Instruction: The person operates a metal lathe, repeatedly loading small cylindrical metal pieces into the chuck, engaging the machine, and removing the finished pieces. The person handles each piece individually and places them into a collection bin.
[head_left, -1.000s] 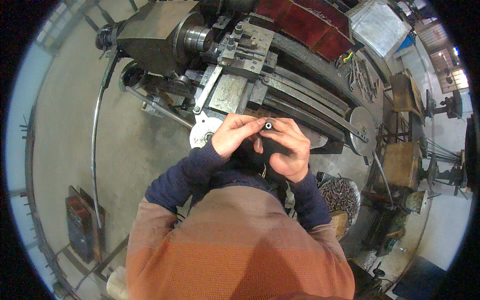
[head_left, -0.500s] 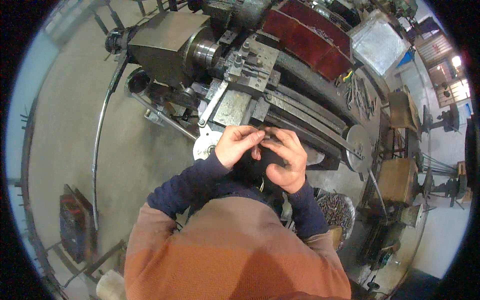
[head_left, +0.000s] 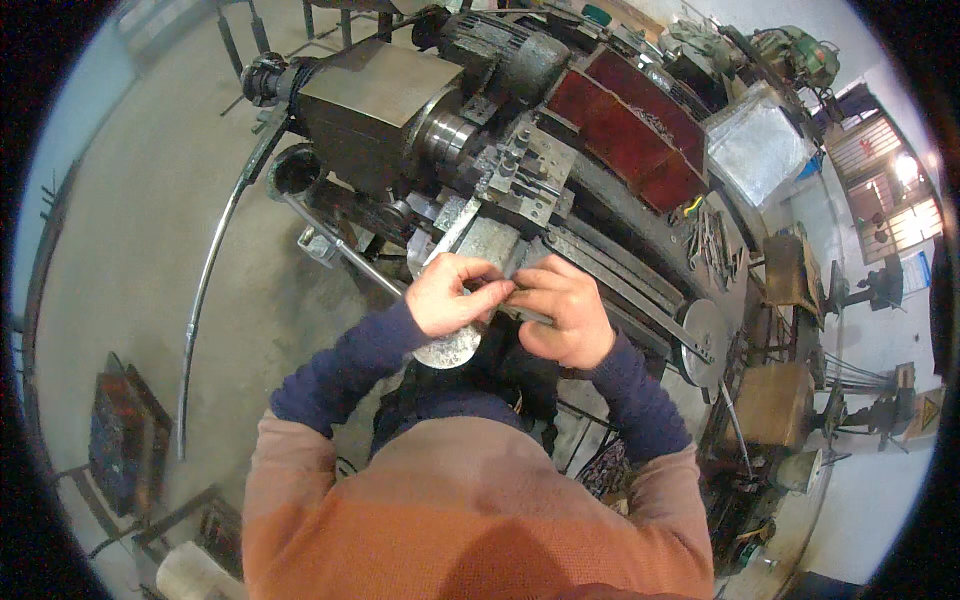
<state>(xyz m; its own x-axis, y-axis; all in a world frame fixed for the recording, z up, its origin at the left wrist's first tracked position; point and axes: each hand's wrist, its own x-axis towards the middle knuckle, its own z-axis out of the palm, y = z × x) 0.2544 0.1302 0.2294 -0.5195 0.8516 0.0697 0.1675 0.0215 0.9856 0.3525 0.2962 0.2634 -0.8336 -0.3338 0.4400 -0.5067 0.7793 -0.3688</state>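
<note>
Metal, a small dark piece (head_left: 510,293), sits pinched between our two hands just in front of the chest, above the carriage of the lathe (head_left: 470,170). We cannot tell its exact shape, since our fingers cover most of it. Our left hand (head_left: 452,296) curls around its left end, fingers bent tight and thumb pressed in against the piece. Our right hand (head_left: 562,310) meets it from the other side, fingertips closed on the part and touching the left hand's fingers. Both forearms come up from the lower edge in dark blue sleeves (head_left: 340,365) under an orange jumper (head_left: 470,510).

Just beneath the left hand shows a round pale metal handwheel (head_left: 447,349), partly hidden by the wrist. Beyond the hands stands the tool post (head_left: 525,170) with its bolts, and further back the chuck (head_left: 445,130) against the grey headstock. A red chip tray (head_left: 625,120) runs along the far side of the bed. To the right, well apart from our hands, a second round handwheel (head_left: 705,335) hangs off the bed end. A long bent bar (head_left: 215,265) lies on the concrete floor (head_left: 130,220) to the left.
</note>
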